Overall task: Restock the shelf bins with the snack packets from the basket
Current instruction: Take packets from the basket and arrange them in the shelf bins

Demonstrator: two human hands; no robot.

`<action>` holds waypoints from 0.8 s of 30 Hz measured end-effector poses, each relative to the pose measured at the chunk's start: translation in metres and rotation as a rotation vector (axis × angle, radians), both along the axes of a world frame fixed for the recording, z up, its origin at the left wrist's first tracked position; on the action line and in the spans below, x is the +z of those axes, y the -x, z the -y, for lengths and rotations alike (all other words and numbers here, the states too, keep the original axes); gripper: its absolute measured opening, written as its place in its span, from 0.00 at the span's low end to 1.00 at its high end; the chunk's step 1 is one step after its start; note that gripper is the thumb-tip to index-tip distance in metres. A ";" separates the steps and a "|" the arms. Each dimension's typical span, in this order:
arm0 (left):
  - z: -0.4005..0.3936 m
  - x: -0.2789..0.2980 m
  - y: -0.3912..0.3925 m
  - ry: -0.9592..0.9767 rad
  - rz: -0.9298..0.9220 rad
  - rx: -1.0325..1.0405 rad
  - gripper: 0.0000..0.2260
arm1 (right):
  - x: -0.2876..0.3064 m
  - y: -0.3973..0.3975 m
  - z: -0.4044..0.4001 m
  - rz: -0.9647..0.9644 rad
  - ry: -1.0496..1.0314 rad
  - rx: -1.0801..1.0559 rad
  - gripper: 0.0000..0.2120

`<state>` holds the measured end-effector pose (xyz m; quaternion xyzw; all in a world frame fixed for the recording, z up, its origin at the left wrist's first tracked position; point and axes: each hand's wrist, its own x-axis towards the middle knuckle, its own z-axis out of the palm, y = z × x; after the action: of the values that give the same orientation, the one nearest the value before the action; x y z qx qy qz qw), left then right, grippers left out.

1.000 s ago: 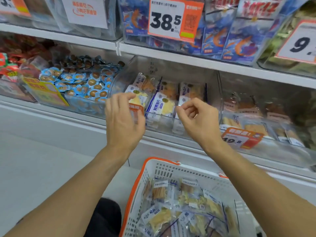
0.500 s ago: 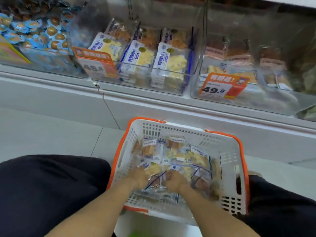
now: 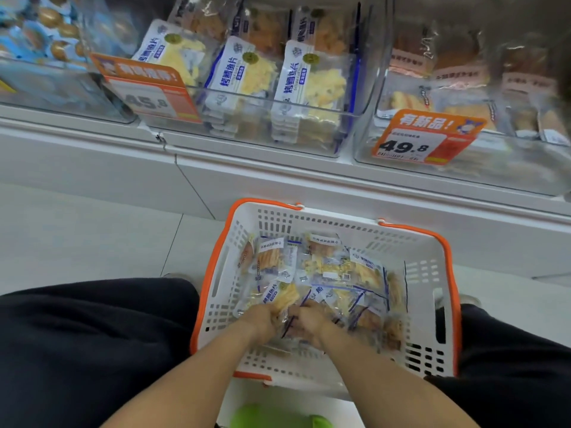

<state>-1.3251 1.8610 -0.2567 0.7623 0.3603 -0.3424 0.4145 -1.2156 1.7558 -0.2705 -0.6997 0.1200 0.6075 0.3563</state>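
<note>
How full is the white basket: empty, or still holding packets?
Still holding packets. The basket has snack packets heaped across its floor, and the left hand and right hand are down among them.

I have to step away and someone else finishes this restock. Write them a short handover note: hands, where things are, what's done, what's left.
Left hand and right hand: both down in the basket, fingers curled into the snack packets at its near side; exactly which packets they grip is blurred.
Basket: on the floor between the knees, below the shelf, with a loose pile of packets inside.
Middle bin, with the 45.8 tag: already holds rows of packets with room above them.
Right bin, with the 49.8 tag: also holds packets.
Left to do: lift this handful to the matching bin, then repeat until the basket is empty.
</note>
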 end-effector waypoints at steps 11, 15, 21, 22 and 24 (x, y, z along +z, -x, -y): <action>-0.035 0.039 -0.008 -0.018 0.229 0.215 0.34 | 0.072 -0.057 0.000 0.113 -0.104 0.472 0.05; -0.066 0.098 -0.029 0.021 0.233 0.070 0.13 | 0.107 -0.071 -0.011 0.186 -0.255 0.436 0.14; -0.129 0.237 -0.047 -0.001 0.311 -0.145 0.02 | 0.182 -0.057 -0.040 0.237 -0.649 0.299 0.06; -0.133 0.257 -0.046 -0.003 0.370 -0.098 0.03 | 0.195 -0.052 -0.044 0.263 -0.707 0.255 0.07; -0.139 0.288 -0.044 -0.011 0.505 0.022 0.05 | 0.218 -0.046 -0.050 0.337 -0.783 0.186 0.11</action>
<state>-1.2809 1.9999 0.0310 0.8219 0.2554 -0.1344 0.4911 -1.1698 1.8062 -0.0522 -0.6089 -0.2429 0.5141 0.5531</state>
